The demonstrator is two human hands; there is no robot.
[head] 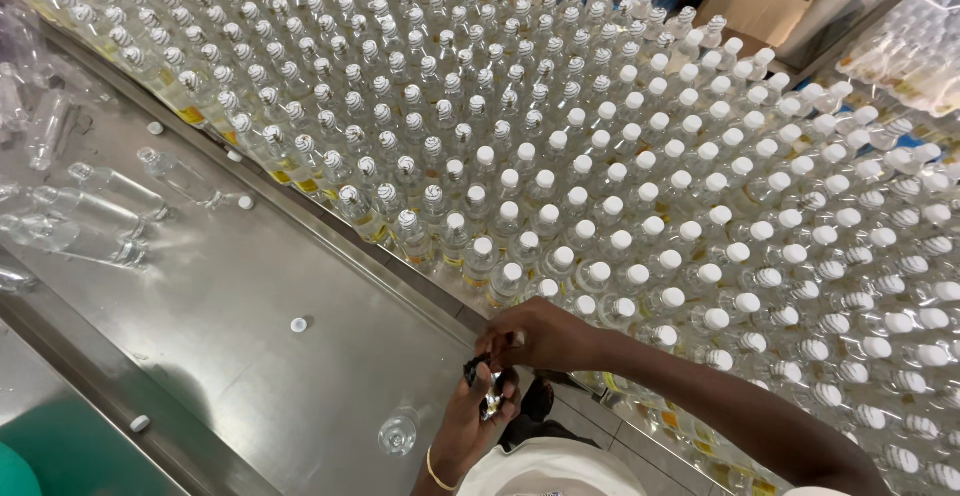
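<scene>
Head camera, lower centre of frame: left hand (pixel 470 418) grips a small clear bottle (pixel 493 393), fingers wrapped around it, long axis pointing up-frame. Right hand (pixel 535 334) sits directly above, fingertips pinched at the bottle's neck beside massed capped bottles (pixel 640 246).

The small dark object (pixel 480 368) pinched between the left hand (pixel 470 421) and the right hand (pixel 535 334) is mostly covered by the fingers, so its kind cannot be told. The crowd of clear plastic bottles with white caps (pixel 640 226) is cut by the picture edges from 12 to 4 o'clock. At 9 o'clock, the lying clear empty bottles (pixel 90 211) are blurred and partly cut off.
</scene>
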